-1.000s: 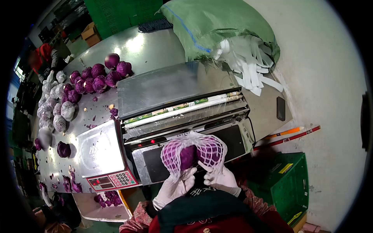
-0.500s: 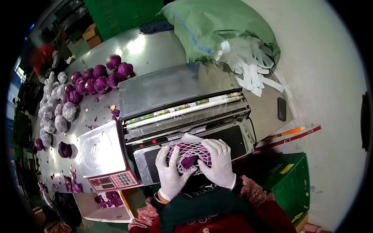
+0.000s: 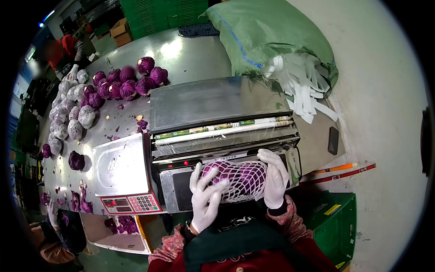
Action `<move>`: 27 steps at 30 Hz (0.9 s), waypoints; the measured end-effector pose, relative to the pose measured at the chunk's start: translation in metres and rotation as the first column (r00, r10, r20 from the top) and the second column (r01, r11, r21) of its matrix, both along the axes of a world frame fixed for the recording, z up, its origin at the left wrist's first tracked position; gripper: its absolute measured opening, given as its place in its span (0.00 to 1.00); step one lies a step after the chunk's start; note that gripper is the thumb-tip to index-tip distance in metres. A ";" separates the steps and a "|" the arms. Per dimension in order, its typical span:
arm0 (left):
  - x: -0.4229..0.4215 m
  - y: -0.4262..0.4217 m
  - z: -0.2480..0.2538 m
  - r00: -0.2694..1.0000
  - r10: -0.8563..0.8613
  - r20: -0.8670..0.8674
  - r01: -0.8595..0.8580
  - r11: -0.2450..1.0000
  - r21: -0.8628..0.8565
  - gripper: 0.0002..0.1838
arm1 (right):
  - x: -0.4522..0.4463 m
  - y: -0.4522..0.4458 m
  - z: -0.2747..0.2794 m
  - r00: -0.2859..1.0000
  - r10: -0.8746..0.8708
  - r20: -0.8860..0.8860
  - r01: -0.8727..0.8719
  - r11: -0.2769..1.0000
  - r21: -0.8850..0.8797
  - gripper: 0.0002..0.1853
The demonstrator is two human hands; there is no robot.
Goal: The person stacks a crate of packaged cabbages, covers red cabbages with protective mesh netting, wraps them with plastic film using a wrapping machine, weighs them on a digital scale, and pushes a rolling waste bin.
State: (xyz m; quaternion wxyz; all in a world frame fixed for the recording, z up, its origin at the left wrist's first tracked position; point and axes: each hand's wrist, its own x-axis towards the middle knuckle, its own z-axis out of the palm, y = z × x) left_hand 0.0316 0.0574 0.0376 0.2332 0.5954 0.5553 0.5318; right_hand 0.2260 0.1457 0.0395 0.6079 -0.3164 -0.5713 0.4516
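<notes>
Purple cabbage in a white foam net (image 3: 240, 180) rests over the black plate of the wrapping machine (image 3: 222, 102). My left hand (image 3: 206, 197), in a white glove, is at the net's left side with its fingers spread and touching it. At the right end of the net, my gloved right hand (image 3: 274, 179) is curved round it, fingers pressed together against the netting. The net covers the cabbage, so its exact shape underneath is partly hidden.
A scale (image 3: 122, 170) stands left of the machine. Bare purple cabbages (image 3: 128, 89) and netted ones (image 3: 75, 129) lie at the far left. White net sleeves (image 3: 306, 86) spill from a green sack (image 3: 276, 31). A green crate (image 3: 333, 226) is at lower right. Two people work at left.
The net now stretches over the whole front of the cabbage. My right hand has shifted right to its end, and my left hand's fingers have spread. The view has moved slightly.
</notes>
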 end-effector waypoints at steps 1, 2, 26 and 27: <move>-0.006 -0.003 -0.004 0.990 -0.137 -0.012 0.138 0.989 0.046 0.19 | 0.000 -0.001 0.002 0.994 -0.046 0.096 0.042 0.998 0.043 0.22; -0.016 -0.005 -0.001 0.974 -0.225 0.021 0.224 0.974 0.030 0.19 | 0.001 0.000 0.004 0.995 -0.042 0.093 0.038 0.998 0.046 0.22; -0.037 0.040 0.045 0.997 0.032 -0.068 -0.014 0.969 0.246 0.42 | -0.034 0.069 0.061 0.823 -0.178 0.539 -0.043 0.928 0.371 0.33; -0.039 0.051 0.053 0.993 0.040 -0.115 -0.010 0.967 0.253 0.42 | -0.044 0.086 0.071 0.834 -0.206 0.512 -0.025 0.913 0.407 0.32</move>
